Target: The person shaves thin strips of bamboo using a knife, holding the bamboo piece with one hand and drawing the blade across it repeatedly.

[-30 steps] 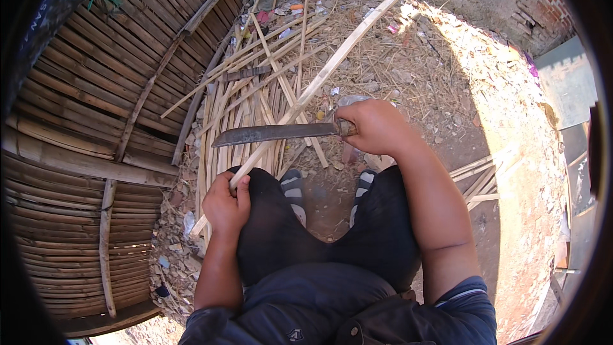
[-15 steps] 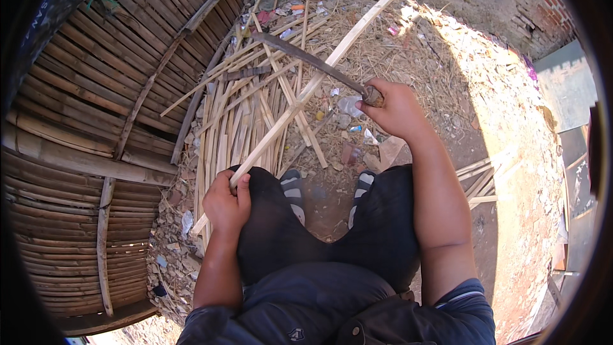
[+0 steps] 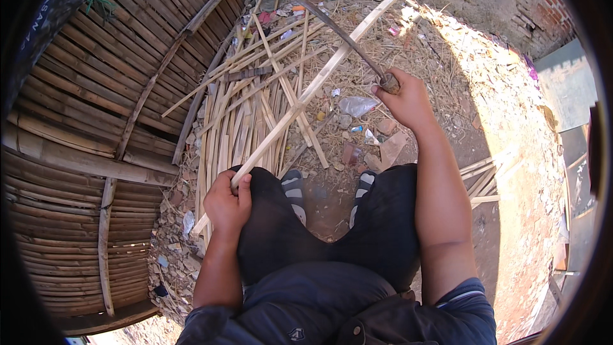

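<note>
My left hand (image 3: pixel 228 204) is closed round the near end of a long pale wooden strip (image 3: pixel 300 103), beside my left knee. The strip slants up and away to the right, its far end near the brick wall. In my right hand (image 3: pixel 408 99) is the short handle of a machete (image 3: pixel 350 41) with a long, dark, curved blade. That blade crosses the strip well beyond its middle and points to the far left. Whether its edge touches the wood, I cannot tell.
A pile of split strips (image 3: pixel 239 124) lies on the ground at the left, along a bamboo slat wall (image 3: pixel 137 57). More strips (image 3: pixel 480 182) lie at the right. Shavings, stones and a clear plastic bag (image 3: pixel 357 106) litter the ground. A brick wall (image 3: pixel 472 0) stands at the back.
My right hand has moved away and to the right with the machete, so the blade crosses the strip farther along. My left hand keeps its hold, nearly still.
</note>
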{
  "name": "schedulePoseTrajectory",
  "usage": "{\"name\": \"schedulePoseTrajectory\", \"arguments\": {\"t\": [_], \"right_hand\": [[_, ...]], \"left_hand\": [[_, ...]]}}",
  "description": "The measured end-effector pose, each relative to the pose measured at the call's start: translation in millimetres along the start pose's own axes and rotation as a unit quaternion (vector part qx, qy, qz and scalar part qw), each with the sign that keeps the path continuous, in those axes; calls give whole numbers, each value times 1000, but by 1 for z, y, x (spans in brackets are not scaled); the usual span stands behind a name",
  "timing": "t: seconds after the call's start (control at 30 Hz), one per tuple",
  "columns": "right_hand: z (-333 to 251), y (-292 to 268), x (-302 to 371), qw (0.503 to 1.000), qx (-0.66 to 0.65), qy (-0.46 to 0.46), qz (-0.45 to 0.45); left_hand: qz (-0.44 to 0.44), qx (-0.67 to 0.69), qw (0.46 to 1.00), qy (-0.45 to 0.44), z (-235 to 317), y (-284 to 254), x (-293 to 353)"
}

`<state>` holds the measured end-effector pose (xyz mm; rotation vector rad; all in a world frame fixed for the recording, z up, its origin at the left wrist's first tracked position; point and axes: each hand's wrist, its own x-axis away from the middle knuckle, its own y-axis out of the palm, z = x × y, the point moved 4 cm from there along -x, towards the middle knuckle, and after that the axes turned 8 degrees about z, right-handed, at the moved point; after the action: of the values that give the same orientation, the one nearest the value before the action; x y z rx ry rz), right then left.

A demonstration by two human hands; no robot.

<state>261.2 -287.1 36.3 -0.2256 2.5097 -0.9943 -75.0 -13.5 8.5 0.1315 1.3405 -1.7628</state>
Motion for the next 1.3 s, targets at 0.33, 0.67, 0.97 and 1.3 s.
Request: {"name": "schedulePoseTrajectory", "arguments": {"t": [0.33, 0.67, 0.97, 1.3], "right_hand": [[-47, 24, 32, 956, 25, -218, -195], [-10, -2, 3, 999, -39, -1, -31], [-60, 25, 39, 947, 82, -234, -202], [-7, -7, 1, 1000, 2, 18, -5]], "left_hand": [[-12, -18, 1000, 16, -1, -1, 1], [12, 12, 1000, -8, -2, -1, 1], [19, 3, 1000, 19, -1, 0, 1], [-9, 2, 1000, -8, 0, -1, 1]]}}
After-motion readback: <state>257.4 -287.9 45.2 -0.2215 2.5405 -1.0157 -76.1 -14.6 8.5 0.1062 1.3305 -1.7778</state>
